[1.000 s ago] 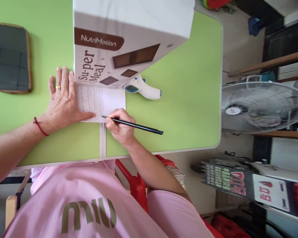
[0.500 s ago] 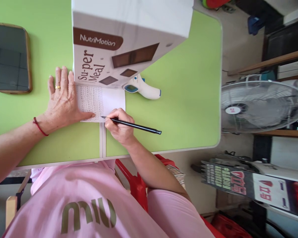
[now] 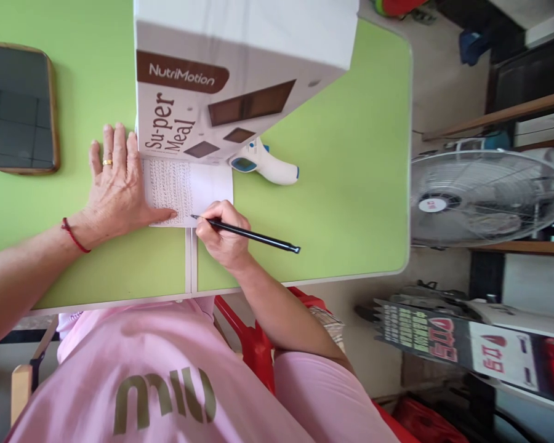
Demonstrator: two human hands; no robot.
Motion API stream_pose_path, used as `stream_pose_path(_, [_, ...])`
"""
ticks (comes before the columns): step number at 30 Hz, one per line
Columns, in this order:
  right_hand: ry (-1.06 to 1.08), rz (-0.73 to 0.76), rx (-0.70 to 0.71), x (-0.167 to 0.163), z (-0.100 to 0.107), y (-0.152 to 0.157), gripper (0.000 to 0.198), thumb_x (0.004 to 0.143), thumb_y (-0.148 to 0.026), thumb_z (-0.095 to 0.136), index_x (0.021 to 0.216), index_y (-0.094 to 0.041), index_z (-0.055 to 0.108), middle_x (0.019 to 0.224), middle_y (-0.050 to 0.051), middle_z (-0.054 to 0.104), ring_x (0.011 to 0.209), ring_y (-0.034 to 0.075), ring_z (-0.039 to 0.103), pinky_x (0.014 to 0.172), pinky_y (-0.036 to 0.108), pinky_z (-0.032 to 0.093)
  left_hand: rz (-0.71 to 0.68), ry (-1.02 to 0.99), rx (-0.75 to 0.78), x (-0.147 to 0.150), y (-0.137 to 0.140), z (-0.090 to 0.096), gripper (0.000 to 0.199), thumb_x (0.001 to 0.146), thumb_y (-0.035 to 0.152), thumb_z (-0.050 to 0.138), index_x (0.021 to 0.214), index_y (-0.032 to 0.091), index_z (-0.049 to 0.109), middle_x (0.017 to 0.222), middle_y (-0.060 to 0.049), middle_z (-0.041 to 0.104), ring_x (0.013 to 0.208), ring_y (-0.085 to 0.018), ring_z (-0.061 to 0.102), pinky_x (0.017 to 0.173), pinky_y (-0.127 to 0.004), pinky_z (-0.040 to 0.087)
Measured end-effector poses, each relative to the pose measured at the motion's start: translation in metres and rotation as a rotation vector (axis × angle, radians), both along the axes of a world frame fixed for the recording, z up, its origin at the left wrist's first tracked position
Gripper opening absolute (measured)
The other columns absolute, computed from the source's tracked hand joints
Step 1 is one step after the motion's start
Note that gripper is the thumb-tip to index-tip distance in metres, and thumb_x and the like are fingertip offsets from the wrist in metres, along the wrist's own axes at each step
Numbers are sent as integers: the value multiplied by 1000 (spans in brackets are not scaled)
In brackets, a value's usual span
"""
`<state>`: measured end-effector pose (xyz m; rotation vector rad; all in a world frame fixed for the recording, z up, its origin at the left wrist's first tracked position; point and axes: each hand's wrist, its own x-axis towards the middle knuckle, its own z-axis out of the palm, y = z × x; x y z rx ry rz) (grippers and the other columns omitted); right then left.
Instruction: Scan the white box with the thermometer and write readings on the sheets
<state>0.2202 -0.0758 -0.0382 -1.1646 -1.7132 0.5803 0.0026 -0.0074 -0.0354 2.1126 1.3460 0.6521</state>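
Observation:
My right hand grips a black pen, its tip at the sheet of paper near the lower edge. Rows of small handwriting cover the paper's left part; the right part is blank. My left hand lies flat with its fingers spread, the thumb resting on the paper's lower left and the other fingers on the table. A white and brown NutriMotion box stands right behind the paper and hides its far end. Beside the box's lower right corner lies a white and blue infrared thermometer.
A phone in a brown-edged case lies at the left on the green table. Past the table's right edge stand a fan and a printed panel. A red chair shows below the table edge.
The pen tip has shifted very slightly to the right on the paper with my right hand. My left hand, the box and the phone have stayed where they were.

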Motion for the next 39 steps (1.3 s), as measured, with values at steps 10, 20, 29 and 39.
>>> stream_pose_path(10, [62,-31,12,2,2,0,15,81,-15,58,73,-23,48,60,-8,54,49,7,47,48,21,38,-15,-17,53,-3,1,-6,129,54,73,84,155,19,26,162,-17,21,150,-52,-5,118,-72,-12])
stream_pose_path(20, [-10,-56,-2,1,3,0,16,82,-18,56,72,-24,45,57,-8,52,48,8,46,48,23,37,-10,2,49,-2,0,-5,126,54,71,85,154,20,27,162,-16,22,150,-50,-4,120,-72,-9])
stream_pose_path(29, [27,-45,-29,2,0,-1,17,81,-19,57,71,-24,44,55,-9,46,47,8,42,47,23,35,35,154,8,3,-1,6,133,54,72,83,155,10,22,163,-23,13,151,-49,-2,122,-67,-6])
stream_pose_path(39, [34,-35,-28,2,3,-1,15,83,-18,59,72,-23,48,59,-8,55,47,7,46,47,23,36,69,252,-89,7,-2,16,132,54,75,77,156,14,20,165,-17,14,153,-43,-7,126,-58,-8])
